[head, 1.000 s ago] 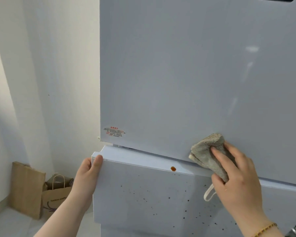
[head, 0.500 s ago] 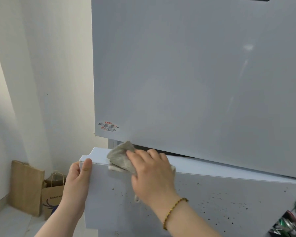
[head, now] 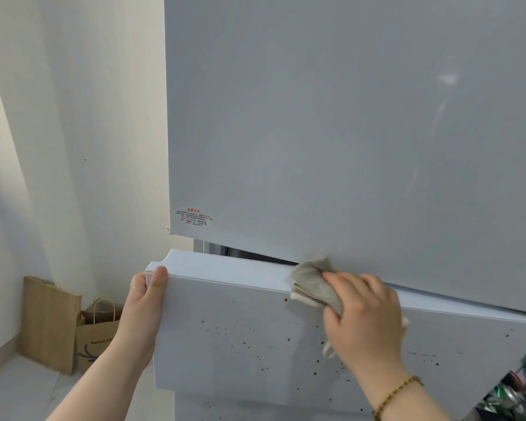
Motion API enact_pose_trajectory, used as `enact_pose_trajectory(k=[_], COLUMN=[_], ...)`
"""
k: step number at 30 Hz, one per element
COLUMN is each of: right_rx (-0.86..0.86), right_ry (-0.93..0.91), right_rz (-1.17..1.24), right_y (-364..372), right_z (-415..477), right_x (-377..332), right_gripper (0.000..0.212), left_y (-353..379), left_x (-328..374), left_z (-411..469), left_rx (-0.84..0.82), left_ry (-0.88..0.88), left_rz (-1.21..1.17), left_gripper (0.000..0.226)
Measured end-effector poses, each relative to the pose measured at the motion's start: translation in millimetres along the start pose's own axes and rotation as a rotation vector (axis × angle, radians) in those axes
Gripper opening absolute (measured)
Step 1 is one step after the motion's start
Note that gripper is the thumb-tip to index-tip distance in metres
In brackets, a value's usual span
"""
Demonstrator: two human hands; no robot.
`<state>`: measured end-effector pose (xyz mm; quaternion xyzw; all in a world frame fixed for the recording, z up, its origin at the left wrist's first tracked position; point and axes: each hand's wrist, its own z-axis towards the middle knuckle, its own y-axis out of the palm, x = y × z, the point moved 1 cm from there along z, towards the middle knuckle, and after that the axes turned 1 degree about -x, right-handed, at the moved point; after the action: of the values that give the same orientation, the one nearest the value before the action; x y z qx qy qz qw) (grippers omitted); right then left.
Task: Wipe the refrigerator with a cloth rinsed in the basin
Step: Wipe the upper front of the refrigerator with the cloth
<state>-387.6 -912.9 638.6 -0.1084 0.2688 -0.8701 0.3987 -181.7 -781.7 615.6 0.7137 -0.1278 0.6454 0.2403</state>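
The right hand (head: 368, 320) gripped the cloth (head: 312, 282) on the top edge of the fridge (head: 346, 117)'s lower door (head: 225, 299); the left hand (head: 148, 302) clasped its left corner. Dark specks (head: 225, 331) across the door's front looked not yet wiped, so I judged much was left.

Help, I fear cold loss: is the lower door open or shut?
Open: the lower door juts out beneath the upper door, a dark gap between them; the left hand grips its corner.

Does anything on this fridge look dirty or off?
The lower door is speckled with dark splatter spots, and one brownish blob sits near its top edge, just left of the cloth. That door stands ajar, gripped at its corner by the left hand, so it looks skewed under the upper door.
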Motion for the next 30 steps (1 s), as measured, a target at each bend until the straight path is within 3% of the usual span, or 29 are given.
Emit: enact_pose_trajectory(k=[9,13,17,23,25,30], right_rx=[-0.099,-0.039,-0.029,-0.144,-0.098,0.259], right_ry=[-0.205,-0.308,-0.256,-0.141,-0.125,-0.248], right_rz=[0.197,0.226,0.39,0.579,0.549,0.086], right_y=[31,35,24,-7,-16,-27], right_z=[18,9,12,32,48,93], right_x=[-106,-91,-66,-11,2,29], right_gripper=[0.039,0.057,0.037,0.036,0.043,0.046], left_y=[-7,-8,-4,13,18,26], left_x=[-3,-5,-5,-4,-3,0], left_z=[-4,-1,11,37,44,50], left_rx=[-0.005,-0.005,-0.017,-0.014,0.0,0.004], left_ry=[0.036,0.025,0.034,0.032,0.032,0.045], left_rz=[0.02,-0.016,-0.001,0.042,0.053,0.086], left_gripper=[0.028,0.025,0.028,0.04,0.039,0.032])
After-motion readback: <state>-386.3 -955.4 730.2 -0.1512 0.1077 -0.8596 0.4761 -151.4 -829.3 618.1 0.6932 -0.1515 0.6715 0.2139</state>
